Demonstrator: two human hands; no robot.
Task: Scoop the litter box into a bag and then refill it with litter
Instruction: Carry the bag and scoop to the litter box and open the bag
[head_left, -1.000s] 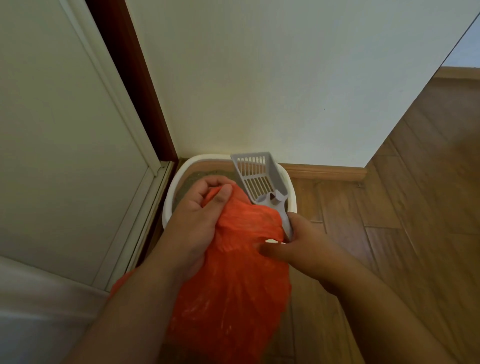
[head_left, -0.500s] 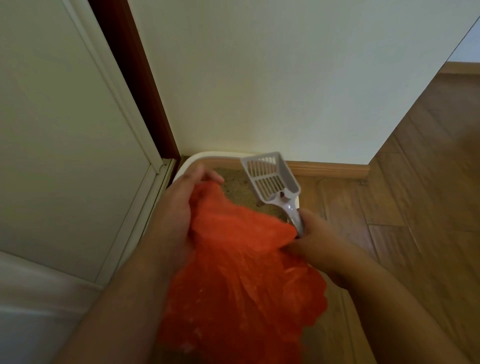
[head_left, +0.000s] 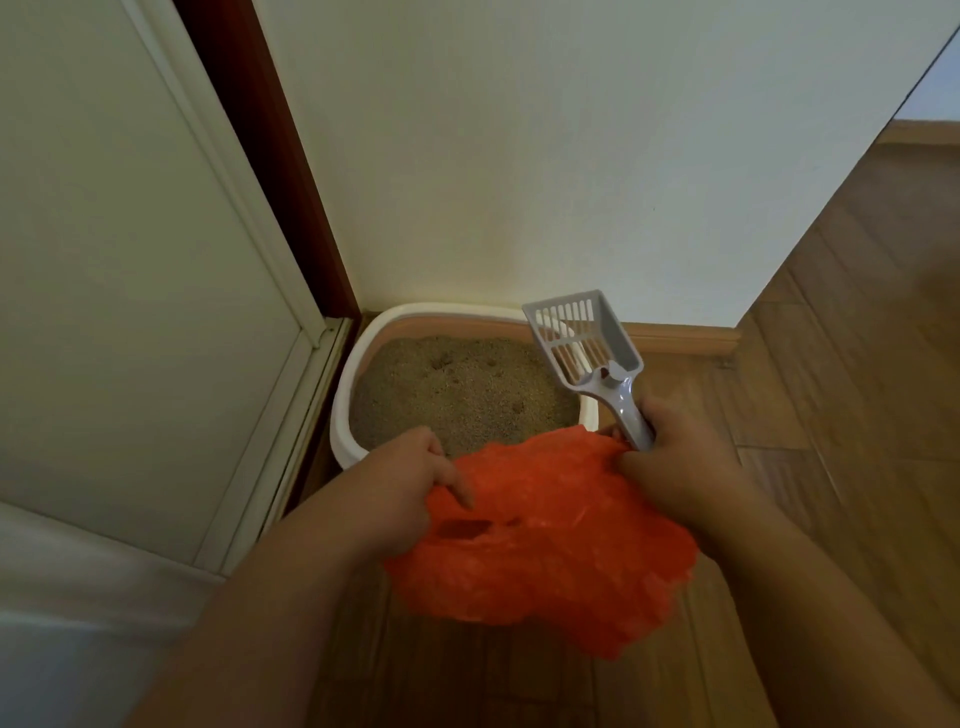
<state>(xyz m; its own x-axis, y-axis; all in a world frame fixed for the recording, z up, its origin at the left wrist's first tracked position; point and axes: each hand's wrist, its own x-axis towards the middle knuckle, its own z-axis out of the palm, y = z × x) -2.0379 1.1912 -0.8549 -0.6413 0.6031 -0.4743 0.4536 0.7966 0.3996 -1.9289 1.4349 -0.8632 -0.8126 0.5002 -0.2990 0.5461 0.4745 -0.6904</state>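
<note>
A white litter box (head_left: 347, 395) full of tan litter (head_left: 462, 387) sits on the floor in the corner against the wall. An orange plastic bag (head_left: 540, 551) hangs stretched between both hands just in front of the box. My left hand (head_left: 410, 488) grips the bag's left edge. My right hand (head_left: 675, 457) holds the bag's right edge together with the handle of a grey slotted scoop (head_left: 582, 338). The scoop's head points up and away over the box's right rim, with nothing in it.
A white door (head_left: 130, 260) and its dark frame (head_left: 270, 156) stand to the left of the box. A pale wall (head_left: 545, 156) with a wooden skirting board (head_left: 685, 338) rises behind it. Wood floor (head_left: 831, 415) stretches to the right and toward me.
Both hands have pulled the bag lower and wider apart, uncovering the litter surface. The scoop moved right with my right hand.
</note>
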